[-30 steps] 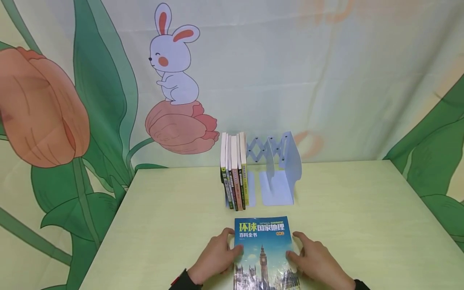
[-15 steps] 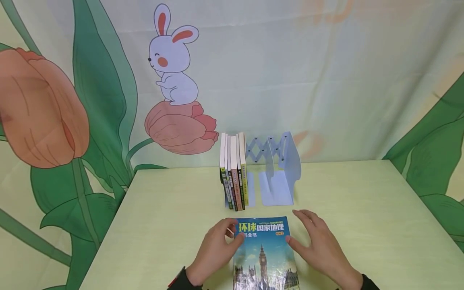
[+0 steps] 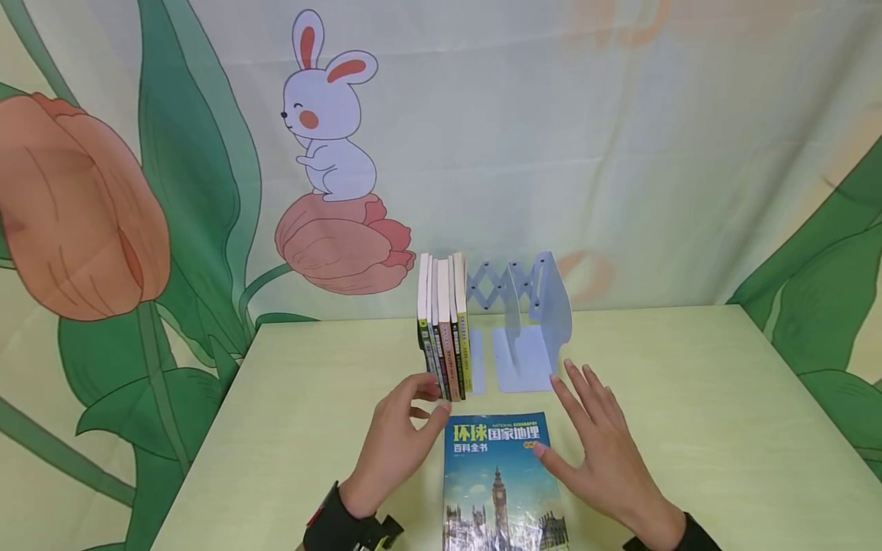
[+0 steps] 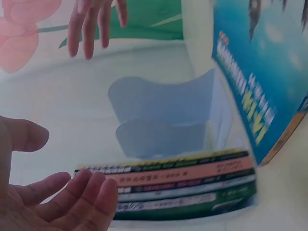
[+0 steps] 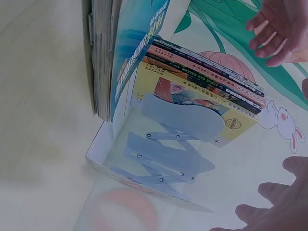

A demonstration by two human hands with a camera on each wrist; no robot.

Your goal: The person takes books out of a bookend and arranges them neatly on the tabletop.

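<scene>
A blue-covered book [image 3: 499, 490] with a clock tower on its front lies flat near the table's front edge. Above its upper left corner is my left hand [image 3: 396, 448], fingers loosely bent and gripping nothing; its fingertips come close to the foot of the upright books [image 3: 444, 329]. My right hand [image 3: 602, 459] is spread over the book's right side, its fingers pointing toward the bookend [image 3: 527, 363]. Several thin books stand in the left part of that pale blue expanding bookend. In the right wrist view, a yellow book [image 5: 192, 96] is nearest the bookend's divider.
Pale yellow-green tabletop [image 3: 689, 398] extends to both sides. Behind it hangs a cloth backdrop [image 3: 661, 153] printed with a rabbit and tulips. A black band [image 3: 338, 524] is around the left wrist.
Both hands have come off the blue book's sides and moved forward, toward the bookend. The right fingers have spread out. Book and bookend have stayed in place.
</scene>
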